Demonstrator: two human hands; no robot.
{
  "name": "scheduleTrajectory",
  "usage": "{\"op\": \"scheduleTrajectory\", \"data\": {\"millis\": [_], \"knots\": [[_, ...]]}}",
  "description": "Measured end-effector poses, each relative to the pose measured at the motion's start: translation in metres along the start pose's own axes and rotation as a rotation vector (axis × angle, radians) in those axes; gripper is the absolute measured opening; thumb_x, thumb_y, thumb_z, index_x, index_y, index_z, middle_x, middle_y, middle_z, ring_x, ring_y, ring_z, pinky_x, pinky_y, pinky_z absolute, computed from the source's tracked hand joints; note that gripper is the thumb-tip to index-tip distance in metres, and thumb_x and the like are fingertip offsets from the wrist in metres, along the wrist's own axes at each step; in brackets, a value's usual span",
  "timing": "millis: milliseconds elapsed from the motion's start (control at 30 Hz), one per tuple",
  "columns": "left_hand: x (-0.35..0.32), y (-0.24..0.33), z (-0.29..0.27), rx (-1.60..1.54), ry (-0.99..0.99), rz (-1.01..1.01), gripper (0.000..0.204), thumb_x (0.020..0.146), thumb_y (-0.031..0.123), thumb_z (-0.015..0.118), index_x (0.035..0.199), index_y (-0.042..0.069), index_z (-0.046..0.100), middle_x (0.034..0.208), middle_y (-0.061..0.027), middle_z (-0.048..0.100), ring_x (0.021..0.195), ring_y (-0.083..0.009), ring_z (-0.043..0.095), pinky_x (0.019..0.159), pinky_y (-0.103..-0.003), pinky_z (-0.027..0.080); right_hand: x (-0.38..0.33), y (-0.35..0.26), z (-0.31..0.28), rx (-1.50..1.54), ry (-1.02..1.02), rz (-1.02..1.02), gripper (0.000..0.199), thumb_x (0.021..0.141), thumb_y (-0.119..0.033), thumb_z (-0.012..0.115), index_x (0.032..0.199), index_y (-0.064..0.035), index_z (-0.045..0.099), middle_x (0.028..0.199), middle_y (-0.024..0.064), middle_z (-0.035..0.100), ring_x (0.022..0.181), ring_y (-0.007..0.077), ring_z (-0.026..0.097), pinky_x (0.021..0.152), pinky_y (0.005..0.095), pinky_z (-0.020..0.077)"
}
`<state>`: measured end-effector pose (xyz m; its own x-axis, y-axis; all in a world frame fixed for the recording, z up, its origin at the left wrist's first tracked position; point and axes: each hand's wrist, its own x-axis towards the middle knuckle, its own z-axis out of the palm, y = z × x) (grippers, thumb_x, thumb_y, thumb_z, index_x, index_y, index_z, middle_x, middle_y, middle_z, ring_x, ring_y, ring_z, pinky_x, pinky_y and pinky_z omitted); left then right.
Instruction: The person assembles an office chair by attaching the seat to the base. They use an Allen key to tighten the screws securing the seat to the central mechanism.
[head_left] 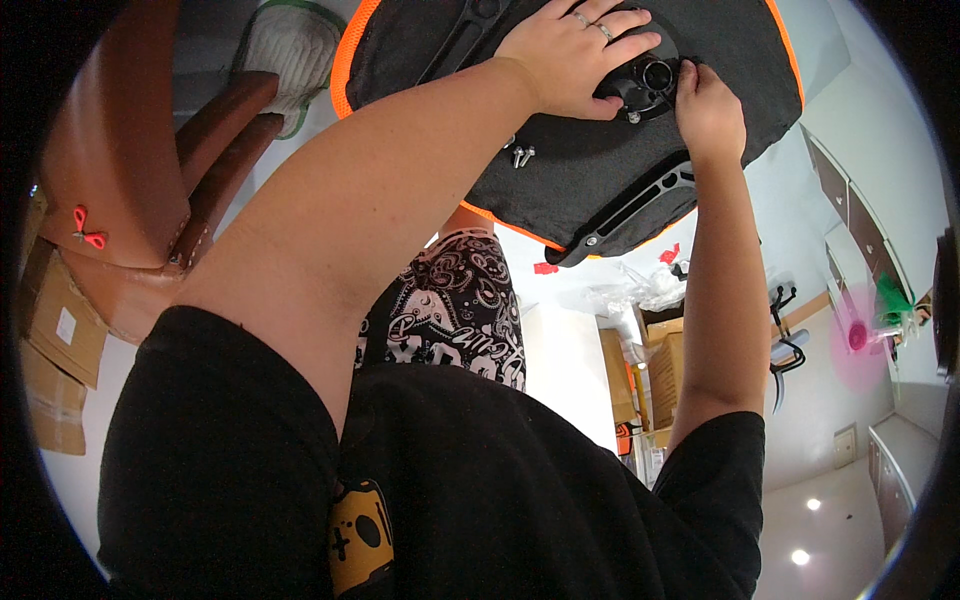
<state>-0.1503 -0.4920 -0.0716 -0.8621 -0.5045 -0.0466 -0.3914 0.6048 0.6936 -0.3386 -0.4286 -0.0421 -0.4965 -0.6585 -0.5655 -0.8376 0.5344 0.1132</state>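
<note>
A black chair seat (580, 180) with orange edging lies underside up in front of me. Toward its far side sits a round black metal fitting (655, 95) with a ring-shaped hole and a bolt at its near edge. My left hand (575, 60), with rings on its fingers, rests on the fitting's left side, fingers spread. At the fitting's right edge my right hand (710, 108) is closed, thumb and fingers pinched; what they grip is hidden. Several loose silver bolts (523, 156) lie on the seat below my left wrist. Slotted black armrest brackets (640, 205) run along both sides.
Brown leather furniture (120, 130) stands on the left with red-handled scissors (88, 230) on it. Cardboard boxes (65, 320) are below. Clear plastic wrapping (645, 290), red scraps (545, 268) and an upright carton (666, 365) lie beyond the seat's near right edge.
</note>
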Motion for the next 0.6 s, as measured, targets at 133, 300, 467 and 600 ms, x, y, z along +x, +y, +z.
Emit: {"op": "scheduleTrajectory", "data": {"millis": [133,300,467,600], "knots": [[0.000,0.000,-0.001,0.004,-0.022,-0.009,0.074,0.075,0.039,0.062,0.137,0.008,0.036,0.142,-0.0149,0.034,0.136,-0.0330,0.023,0.113,-0.046,0.016,-0.002,-0.002,-0.004,-0.034,0.032,-0.022,0.041,0.093,-0.041,0.036,0.103,-0.0104,0.062,0.100,0.0198,0.065,0.097,0.0386,0.061,0.082,0.0489,0.0484],[0.001,0.002,-0.002,0.008,-0.049,-0.013,0.074,0.076,0.039,0.061,0.138,0.008,0.035,0.142,-0.0147,0.033,0.137,-0.0326,0.021,0.113,-0.046,0.015,-0.003,-0.005,0.001,-0.043,0.014,0.023,0.041,0.093,-0.041,0.035,0.104,-0.0109,0.061,0.100,0.0191,0.065,0.097,0.0386,0.061,0.083,0.0494,0.0478],[0.001,0.001,-0.006,0.014,-0.076,-0.018,0.073,0.077,0.039,0.061,0.137,0.008,0.035,0.142,-0.0146,0.034,0.137,-0.0329,0.021,0.113,-0.046,0.016,-0.006,-0.005,-0.004,-0.038,-0.008,0.030,0.038,0.092,-0.038,0.036,0.103,-0.0107,0.060,0.102,0.0184,0.065,0.098,0.0379,0.061,0.082,0.0496,0.0480],[0.000,0.000,0.001,0.004,-0.017,0.001,0.072,0.077,0.039,0.061,0.137,0.009,0.036,0.142,-0.0149,0.034,0.137,-0.0333,0.022,0.113,-0.046,0.016,-0.008,0.000,-0.001,-0.114,0.045,-0.060,0.034,0.093,-0.037,0.036,0.106,-0.0120,0.054,0.105,0.0161,0.063,0.097,0.0376,0.061,0.080,0.0502,0.0483]]}}
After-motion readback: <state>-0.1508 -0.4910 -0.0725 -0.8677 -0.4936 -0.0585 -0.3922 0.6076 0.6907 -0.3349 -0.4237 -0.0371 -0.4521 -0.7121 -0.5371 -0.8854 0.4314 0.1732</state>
